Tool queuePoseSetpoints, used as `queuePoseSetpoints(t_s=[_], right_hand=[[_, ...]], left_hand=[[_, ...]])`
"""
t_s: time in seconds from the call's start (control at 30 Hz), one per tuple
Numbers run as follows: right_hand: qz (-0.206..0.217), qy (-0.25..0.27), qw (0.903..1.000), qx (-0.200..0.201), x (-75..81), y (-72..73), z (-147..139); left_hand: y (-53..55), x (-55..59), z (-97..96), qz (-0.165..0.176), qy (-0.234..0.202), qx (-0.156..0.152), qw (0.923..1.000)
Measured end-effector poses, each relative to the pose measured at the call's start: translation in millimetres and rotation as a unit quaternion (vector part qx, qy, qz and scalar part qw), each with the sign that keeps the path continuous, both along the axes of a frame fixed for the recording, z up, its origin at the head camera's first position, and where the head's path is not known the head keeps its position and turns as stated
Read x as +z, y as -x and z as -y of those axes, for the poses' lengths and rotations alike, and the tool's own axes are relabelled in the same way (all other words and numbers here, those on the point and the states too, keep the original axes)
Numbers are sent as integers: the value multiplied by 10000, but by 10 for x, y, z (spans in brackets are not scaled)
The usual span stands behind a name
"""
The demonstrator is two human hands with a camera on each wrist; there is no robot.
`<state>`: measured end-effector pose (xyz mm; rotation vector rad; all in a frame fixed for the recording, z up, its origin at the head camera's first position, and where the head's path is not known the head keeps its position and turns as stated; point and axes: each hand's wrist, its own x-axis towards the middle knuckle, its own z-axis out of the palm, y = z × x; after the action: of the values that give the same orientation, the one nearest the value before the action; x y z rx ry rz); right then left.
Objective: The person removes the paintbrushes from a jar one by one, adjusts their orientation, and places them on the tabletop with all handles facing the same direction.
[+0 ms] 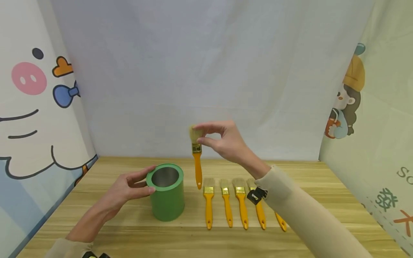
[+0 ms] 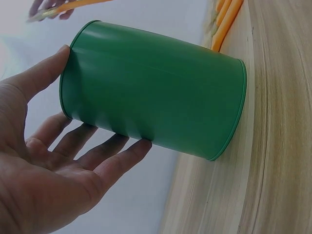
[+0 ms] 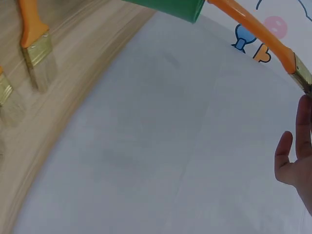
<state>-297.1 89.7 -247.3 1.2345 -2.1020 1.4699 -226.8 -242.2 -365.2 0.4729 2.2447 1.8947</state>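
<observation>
A green can (image 1: 167, 206), its top open and its inside grey, stands upright on the wooden table. My left hand (image 1: 129, 190) holds it from the left, with the thumb and fingers spread round its side near the rim; the left wrist view shows the fingertips (image 2: 145, 144) against the can wall. Up and to the right of the can, my right hand (image 1: 224, 141) pinches a paintbrush (image 1: 198, 166) by its pale bristles. The brush hangs with its orange handle downward, apart from the can. In the right wrist view only part of that hand (image 3: 300, 158) shows.
Several more orange-handled paintbrushes (image 1: 209, 206) lie in a row on the table (image 1: 180, 240), right of the can, bristles toward the back. The right forearm partly covers the rightmost ones. A pale cloth (image 1: 206, 71) hangs behind, with printed cloths at both sides.
</observation>
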Motion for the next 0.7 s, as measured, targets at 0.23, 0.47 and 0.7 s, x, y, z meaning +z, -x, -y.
queuePoseSetpoints(t_s=[0.23,0.47,0.7], right_hand=[[398,-221,9989,-135,-269,-45,-259],[675,-387,9967,-250,-474,-100,-534],[1265,-568,9884,-625,-642,-104,-889]], left_hand=[[-6,-3,8,-23,21,22,10000],[-10,-7,4,-27,3,-19,10000],[-2,-10,5,-43,27,24,10000]])
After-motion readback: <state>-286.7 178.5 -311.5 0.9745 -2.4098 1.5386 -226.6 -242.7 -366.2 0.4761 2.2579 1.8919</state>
